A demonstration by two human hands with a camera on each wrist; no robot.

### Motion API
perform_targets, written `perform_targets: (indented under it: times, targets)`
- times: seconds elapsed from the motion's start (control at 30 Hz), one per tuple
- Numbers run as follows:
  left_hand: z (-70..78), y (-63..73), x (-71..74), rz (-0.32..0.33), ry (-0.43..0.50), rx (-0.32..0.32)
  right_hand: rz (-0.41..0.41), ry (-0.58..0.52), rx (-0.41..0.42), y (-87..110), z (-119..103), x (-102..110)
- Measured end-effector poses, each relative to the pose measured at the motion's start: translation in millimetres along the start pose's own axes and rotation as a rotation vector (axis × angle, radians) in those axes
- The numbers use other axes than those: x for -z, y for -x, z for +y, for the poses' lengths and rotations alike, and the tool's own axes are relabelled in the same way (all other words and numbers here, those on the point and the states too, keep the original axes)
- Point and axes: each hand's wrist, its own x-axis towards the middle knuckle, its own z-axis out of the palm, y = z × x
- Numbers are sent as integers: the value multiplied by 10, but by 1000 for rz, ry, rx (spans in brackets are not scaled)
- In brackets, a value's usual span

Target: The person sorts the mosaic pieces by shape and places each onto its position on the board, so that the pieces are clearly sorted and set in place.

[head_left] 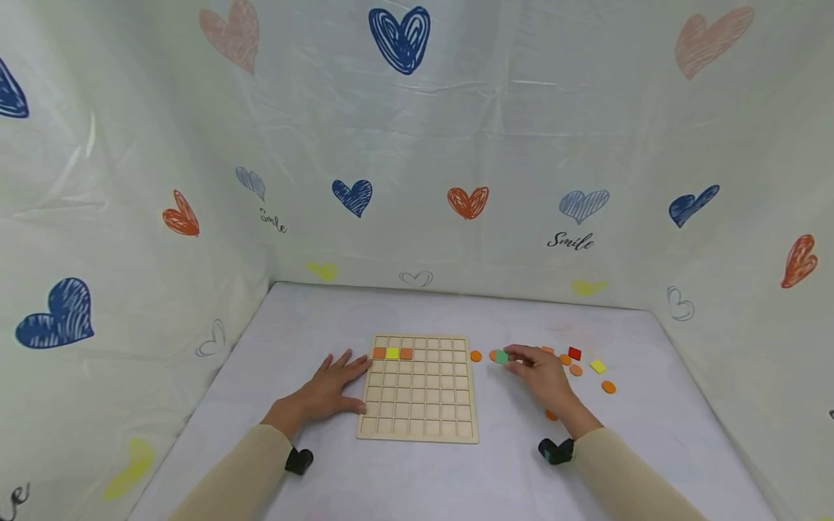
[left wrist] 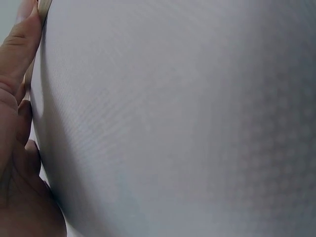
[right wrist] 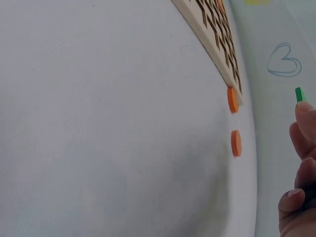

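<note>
A wooden grid board (head_left: 419,438) lies on the table, with two orange squares and a yellow square (head_left: 392,353) in its second row from the top. Fingers spread, my left hand (head_left: 326,391) rests at the board's left edge; fingertips and thumb touch it. My right hand (head_left: 541,373) pinches a green square tile (head_left: 501,357) between thumb and fingertips, to the right of the board. The right wrist view shows the same green tile (right wrist: 298,94) edge-on, raised above the table. Under or just behind it lies an orange disc (right wrist: 236,143).
Another orange disc (head_left: 476,356) lies against the board's right edge. Past my right hand are a red square (head_left: 575,353), a yellow square (head_left: 598,367) and several orange discs, one (head_left: 609,387) farthest right. A curtain with printed hearts (head_left: 468,203) surrounds the table.
</note>
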Motion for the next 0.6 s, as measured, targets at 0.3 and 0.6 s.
perform_targets:
  times: [0.3, 0.6]
  targets:
    - [10, 1, -1, -4, 4, 6, 11, -45, -23, -75, -147, -155]
    - [8, 2, -2, 2, -15, 1, 22, -98, 29, -141, -284, -323]
